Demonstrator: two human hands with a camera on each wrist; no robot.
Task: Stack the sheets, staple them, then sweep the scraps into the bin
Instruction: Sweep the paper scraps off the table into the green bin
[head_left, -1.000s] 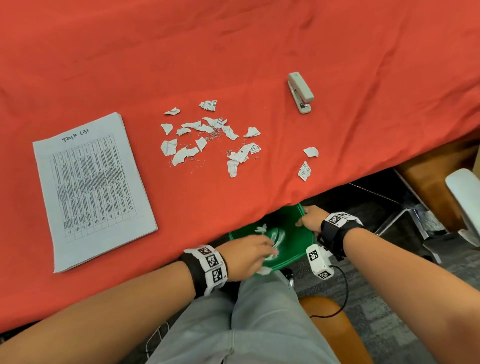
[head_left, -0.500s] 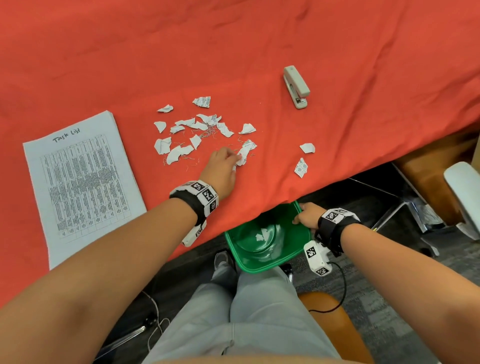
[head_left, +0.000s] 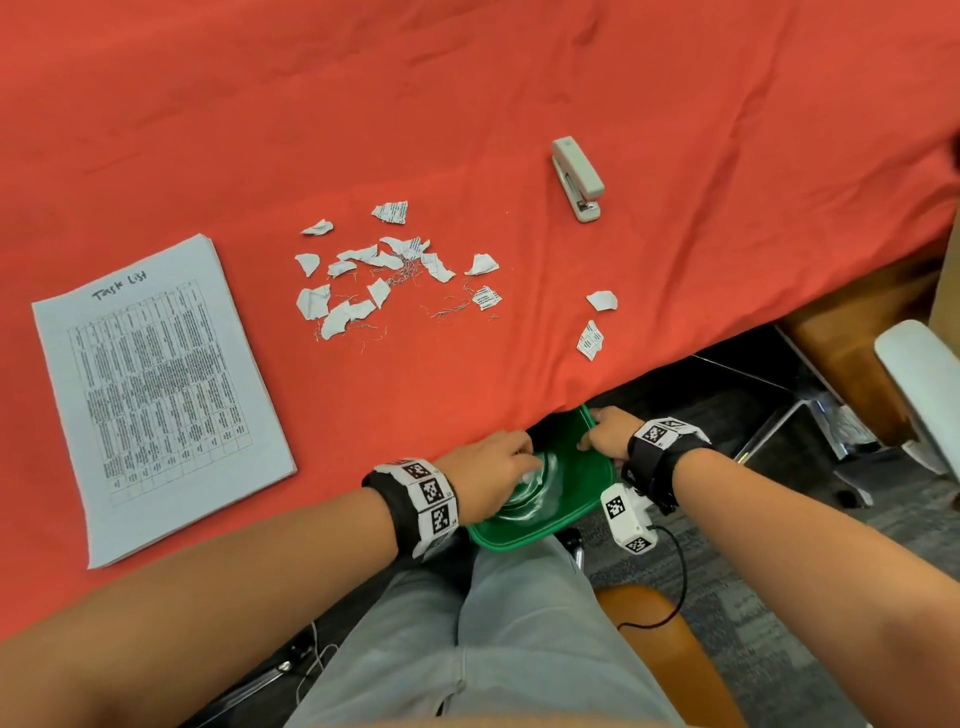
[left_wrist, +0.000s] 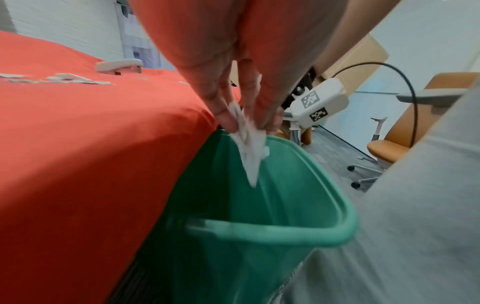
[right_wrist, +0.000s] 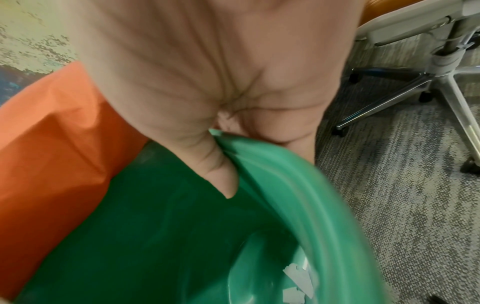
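A green bin (head_left: 576, 499) hangs just below the table's front edge, over my lap. My right hand (head_left: 605, 434) grips its far rim (right_wrist: 272, 164), thumb inside. My left hand (head_left: 493, 467) is over the bin's mouth and pinches a few white paper scraps (left_wrist: 246, 144) that dangle into the bin (left_wrist: 272, 236). A few scraps (right_wrist: 298, 281) lie at the bottom. Several torn scraps (head_left: 384, 275) and loose staples remain on the red cloth. The stacked sheets (head_left: 156, 389) lie at the left. The grey stapler (head_left: 576, 179) rests at the back right.
The red tablecloth (head_left: 467, 104) drapes over the table edge beside the bin. Two stray scraps (head_left: 595, 322) lie near the front edge at right. An orange chair (head_left: 852, 353) and a white office chair (head_left: 924, 384) stand on the carpet to the right.
My left hand has come back from the scrap pile on the table to the bin, carrying scraps. The pieces near the pile's front right are gone. My right hand stays on the rim.
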